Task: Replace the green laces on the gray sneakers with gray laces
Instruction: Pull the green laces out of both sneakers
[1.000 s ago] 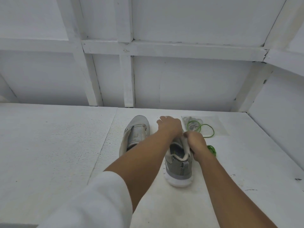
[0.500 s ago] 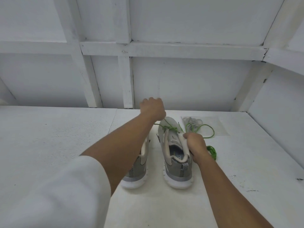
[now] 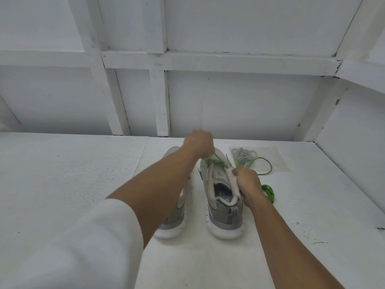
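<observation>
- Head view, white table (image 3: 62, 174): the largest surface in frame. Both gray sneakers stand side by side at its far middle, toes pointing toward the panelled wall (image 3: 229, 101).
- Right sneaker (image 3: 226, 215): upright on its white sole, heel toward the person. Green lacing shows only at the eyelets nearest the toe; the eyelets nearer the collar look bare.
- Left sneaker (image 3: 170, 232): just beside the first and mostly hidden under the left forearm. Whether any lace sits in it cannot be told.
- Left hand (image 3: 199, 141): clenched above the toe end of the right sneaker, fingers pinching the threaded green lace (image 3: 216, 161), which runs taut from the eyelets up to the hand.
- Right hand (image 3: 249, 184): closed around the tongue and collar edge of the right sneaker, steadying it against the pull.
- Clear bag (image 3: 279, 161): flat on the table to the right of the toes, near the wall. The gray laces (image 3: 242, 154) lie bundled inside it, untouched by either hand.
- Loose green lace (image 3: 268, 191): a bunched coil and an open loop on the table just right of the right sneaker. Whether this is a separate lace or the freed end of the threaded one cannot be told.
- Progress, as a judgement: unlacing is well advanced, with only the last crossings left on the right sneaker. All threading of the gray laces remains to be done on both sneakers.
</observation>
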The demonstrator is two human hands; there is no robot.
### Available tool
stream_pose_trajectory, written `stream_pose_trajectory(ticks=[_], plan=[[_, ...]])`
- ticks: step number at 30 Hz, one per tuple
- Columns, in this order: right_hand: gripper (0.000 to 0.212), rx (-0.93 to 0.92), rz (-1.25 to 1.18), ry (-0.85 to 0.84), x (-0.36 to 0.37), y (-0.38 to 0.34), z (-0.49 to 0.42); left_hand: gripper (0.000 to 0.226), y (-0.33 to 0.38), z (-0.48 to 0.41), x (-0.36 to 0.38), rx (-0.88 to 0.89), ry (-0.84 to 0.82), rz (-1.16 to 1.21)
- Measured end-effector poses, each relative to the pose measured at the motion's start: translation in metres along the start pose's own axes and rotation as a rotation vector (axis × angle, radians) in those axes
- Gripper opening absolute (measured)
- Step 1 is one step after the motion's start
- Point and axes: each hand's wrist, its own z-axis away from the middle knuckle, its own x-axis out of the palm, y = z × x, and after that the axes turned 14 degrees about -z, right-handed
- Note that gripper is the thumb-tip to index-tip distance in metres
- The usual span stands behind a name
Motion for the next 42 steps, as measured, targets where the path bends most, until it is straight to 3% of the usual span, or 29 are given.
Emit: stream_pose_trajectory(ticks=[6, 10, 15, 19, 22, 26, 31, 35, 37, 38, 41, 42], plan=[[0.033, -0.050, 0.064, -0.025, 0.000, -0.001, 0.000, 0.033, -0.042, -0.006, -0.012, -0.221, 0.119, -0.106], [0.036, -0.040, 0.026, -0.004, 0.000, 0.000, 0.001, 0.054, -0.006, -0.004, -0.004, -0.047, -0.005, -0.029], [0.028, -0.016, -0.013, 0.011, 0.000, 0.000, 0.002, 0.034, 0.041, 0.000, 0.019, 0.168, -0.167, -0.004], [0.016, -0.015, -0.028, 0.017, 0.000, 0.000, 0.003, 0.028, 0.038, 0.002, 0.020, 0.159, -0.180, -0.029], [0.028, -0.032, 0.000, 0.015, 0.000, -0.001, 0.002, 0.019, 0.033, 0.002, 0.022, 0.142, -0.221, -0.030], [0.032, -0.028, -0.010, 0.015, -0.001, 0.000, 0.002, 0.029, 0.026, -0.001, 0.018, 0.163, -0.163, -0.013], [0.024, -0.015, -0.031, 0.018, 0.000, -0.001, 0.004, 0.030, -0.021, -0.014, -0.011, -0.007, -0.051, 0.089], [0.026, -0.017, -0.009, 0.010, 0.001, -0.002, 0.005, 0.010, -0.054, -0.013, -0.026, -0.193, 0.020, 0.105], [0.027, -0.022, 0.003, 0.007, 0.001, -0.003, 0.007, 0.011, -0.056, -0.012, -0.024, -0.211, 0.020, 0.123], [0.028, -0.022, -0.002, 0.007, 0.000, -0.003, 0.007, 0.013, -0.053, -0.013, -0.020, -0.189, -0.001, 0.144], [0.029, -0.013, -0.016, 0.012, 0.000, -0.002, 0.006, 0.053, -0.032, -0.015, -0.005, -0.107, -0.069, 0.202], [0.029, -0.011, -0.012, 0.009, 0.000, -0.002, 0.007, 0.055, -0.023, -0.014, -0.001, -0.042, -0.087, 0.185]])
